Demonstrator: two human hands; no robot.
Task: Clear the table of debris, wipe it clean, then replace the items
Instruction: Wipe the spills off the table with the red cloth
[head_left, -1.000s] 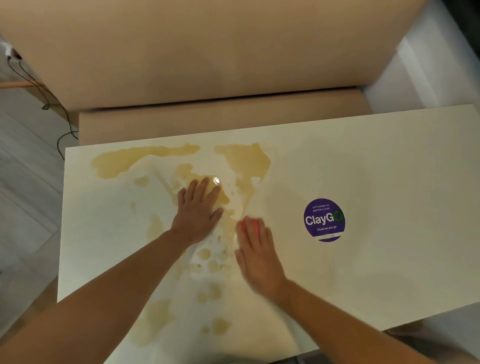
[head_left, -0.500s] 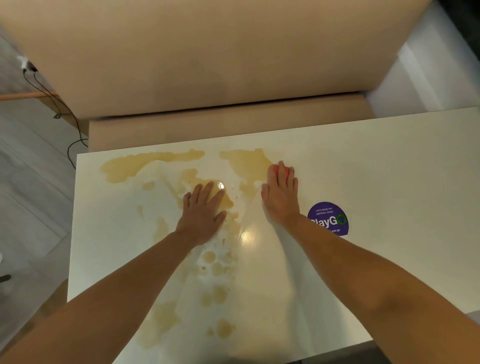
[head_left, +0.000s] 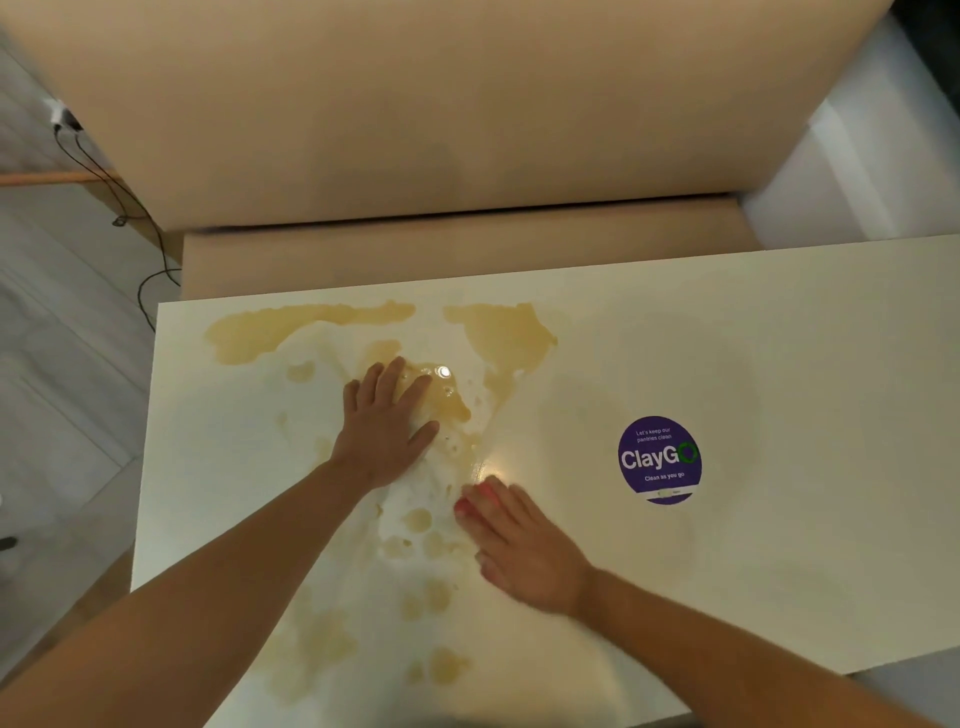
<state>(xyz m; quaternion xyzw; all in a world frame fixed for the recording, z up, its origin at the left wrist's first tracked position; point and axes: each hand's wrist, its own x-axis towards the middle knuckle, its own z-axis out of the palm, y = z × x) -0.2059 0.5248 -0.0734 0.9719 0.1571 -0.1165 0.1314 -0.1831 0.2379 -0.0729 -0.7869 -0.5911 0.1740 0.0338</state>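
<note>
Left hand (head_left: 387, 431) lies flat on the table (head_left: 779, 322), fingers straight and slightly spread, pressing a pale wet wipe (head_left: 421, 410) that shows only between and beside the fingers (can't tell what material it is). Fingertips point toward the far edge, at the rim of a brownish puddle.

Right hand (head_left: 524, 551) is also flat, palm down, fingers extended and together, nothing gripped. It is motion-blurred. A reddish tint shows at the fingertips; can't tell whether that is a nail, a small item or lighting. It sits nearer the near edge than the left hand, just right of the spill's middle.

Spill (head_left: 498, 338): tan liquid spread over the left half of the table. Two large patches run along the far edge, one toward the far-left corner, one near the middle. Smaller blotches and droplets trail between the hands and down to the near edge. A streaky smeared band lies under and around the left forearm.

Round purple sticker (head_left: 660, 460) reading "ClayGo" is stuck on the right half, well apart from the spill and dry.

Beyond the far edge: a tan sofa (head_left: 441, 130). Left of the table: grey floor with a black cable (head_left: 150, 244).
</note>
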